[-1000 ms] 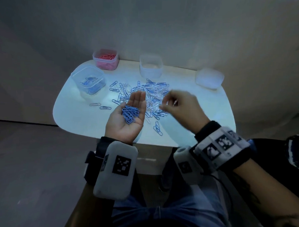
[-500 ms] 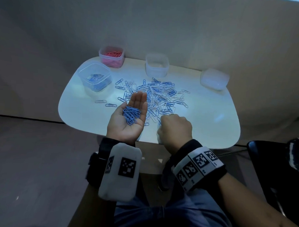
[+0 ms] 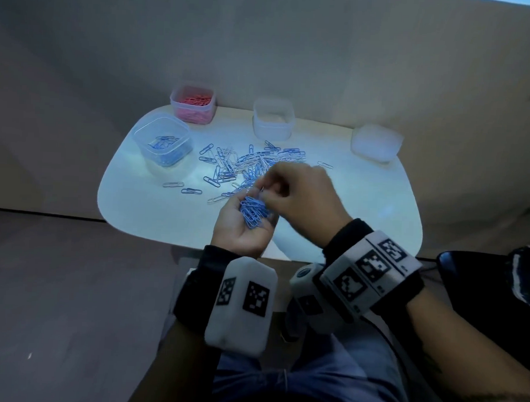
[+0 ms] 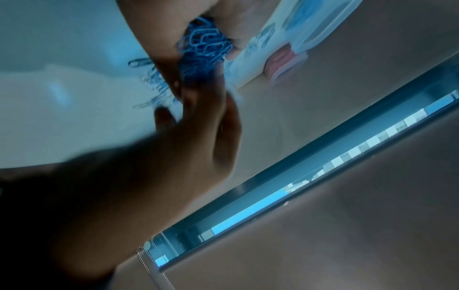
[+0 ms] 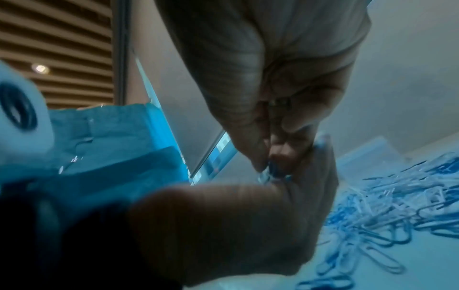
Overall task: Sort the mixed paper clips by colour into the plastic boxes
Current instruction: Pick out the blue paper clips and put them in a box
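My left hand [image 3: 238, 233] lies palm up over the table's front edge and carries a bunch of blue paper clips [image 3: 252, 211], also in the left wrist view [image 4: 203, 51]. My right hand [image 3: 265, 190] hovers just above that palm and pinches a blue paper clip [image 5: 272, 170] between thumb and fingertips. It hides my left fingers from the head camera. The mixed pile of blue and white clips [image 3: 247, 163] is spread on the white table [image 3: 363, 205] behind both hands. A clear box [image 3: 139, 134] at the left holds blue clips.
A box [image 3: 174, 101] with pink clips stands at the back left. A clear box [image 3: 272, 125] stands at the back middle and another pale one [image 3: 376, 142] at the back right. Two loose clips [image 3: 182, 187] lie left of my hands. A dark chair [image 3: 497, 287] is at my right.
My right hand rose from the table's front edge to above my left palm, now pinching a clip. The left hand stayed palm up with its bunch.
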